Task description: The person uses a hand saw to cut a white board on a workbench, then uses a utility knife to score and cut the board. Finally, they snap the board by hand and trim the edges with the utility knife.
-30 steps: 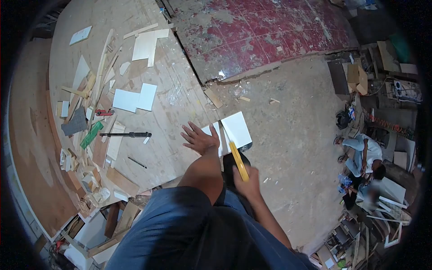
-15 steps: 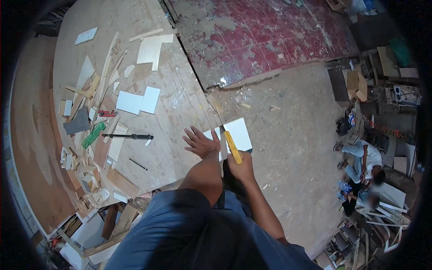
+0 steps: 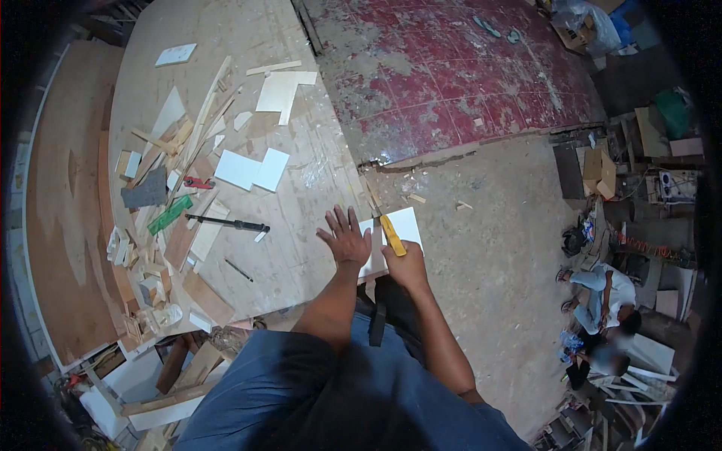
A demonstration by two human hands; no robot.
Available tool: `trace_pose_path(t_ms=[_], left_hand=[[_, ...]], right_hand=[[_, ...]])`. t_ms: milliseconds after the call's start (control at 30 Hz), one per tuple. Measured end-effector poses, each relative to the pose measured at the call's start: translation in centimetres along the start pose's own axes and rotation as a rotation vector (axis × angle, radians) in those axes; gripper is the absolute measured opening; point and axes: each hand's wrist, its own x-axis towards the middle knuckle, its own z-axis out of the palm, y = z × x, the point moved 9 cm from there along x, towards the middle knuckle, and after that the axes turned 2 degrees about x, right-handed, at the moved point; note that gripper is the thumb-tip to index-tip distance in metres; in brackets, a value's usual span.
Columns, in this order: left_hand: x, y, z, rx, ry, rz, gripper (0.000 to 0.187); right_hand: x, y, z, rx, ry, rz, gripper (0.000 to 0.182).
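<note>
From my end of the feed, my right hand (image 3: 404, 263) is wrapped snugly round the grip of a yellow-handled saw (image 3: 393, 239). My left hand (image 3: 348, 244) is empty, palm down with fingers fanned, right beside the white board (image 3: 406, 225). The board is at the counter (image 3: 297, 279) edge, its right part sticking out over the floor (image 3: 489, 301). Can't tell how hard that palm presses, so if it's light, I reckon the board could skid or twist. The overhang could also sag and pinch the blade or splinter the edge. A hop sideways would put my thumb at risk, it's that near. Farther up there's a black bar-shaped tool (image 3: 235, 224) and wood scraps (image 3: 203, 124), well clear of the saw.
</note>
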Motion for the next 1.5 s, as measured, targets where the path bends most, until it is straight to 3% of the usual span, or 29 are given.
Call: trace_pose_path(t_ms=[33, 100, 167, 233, 400, 467, 600, 867, 1000, 1067, 1267, 1367, 1433, 1500], left_hand=[[0.0, -0.1, 0.0, -0.002, -0.006, -0.009, 0.077], [0.7, 1.7, -0.9, 0.096, 0.002, 0.208, 0.073], [1.1, 2.1, -1.2, 0.100, -0.051, 0.274, 0.070], [1.2, 2.1, -1.9, -0.067, 0.027, 0.339, 0.068], [1.6, 1.9, -0.9, -0.024, 0.011, 0.268, 0.066], [2.1, 1.8, -0.8, -0.038, -0.008, 0.264, 0.066], [1.9, 2.0, -0.6, -0.014, -0.069, 0.261, 0.068], [2.3, 1.9, -0.9, -0.040, -0.033, 0.265, 0.069], [2.0, 1.9, -0.5, 0.000, -0.072, 0.245, 0.068], [1.8, 1.9, -0.2, 0.006, -0.081, 0.242, 0.068], [2.5, 2.0, -0.7, 0.014, -0.077, 0.236, 0.068], [1.7, 2.2, -0.2, 0.006, -0.101, 0.253, 0.068], [1.8, 1.8, 0.4, 0.007, -0.124, 0.241, 0.067], [1.9, 2.0, -0.1, -0.038, -0.053, 0.257, 0.068]], right_hand=[[0.2, 0.0, 0.1, 0.008, -0.011, 0.031, 0.028], [0.5, -0.5, 0.0, 0.016, -0.021, 0.050, 0.032], [1.0, -0.9, 0.1, 0.003, -0.045, 0.029, 0.032], [1.4, -0.7, 0.2, -0.012, -0.048, 0.029, 0.032], [-1.3, 1.3, 0.0, -0.018, -0.045, 0.040, 0.029], [-4.3, 0.2, -1.0, 0.047, -0.024, -0.065, 0.029], [-8.8, -2.1, -4.1, 0.039, -0.028, 0.055, 0.028], [-1.6, 0.4, -0.2, 0.003, -0.025, 0.081, 0.024], [-6.9, -2.7, -3.1, 0.044, 0.004, 0.054, 0.025], [-8.7, -2.7, -3.9, -0.062, -0.062, 0.138, 0.028], [-1.6, 0.7, 0.2, -0.051, 0.009, 0.060, 0.025], [-3.8, 1.2, -1.7, 0.048, 0.001, 0.078, 0.024], [-6.9, -2.5, -3.4, 0.005, -0.008, 0.026, 0.024], [-8.2, -2.2, -3.7, 0.014, -0.013, 0.094, 0.024]])
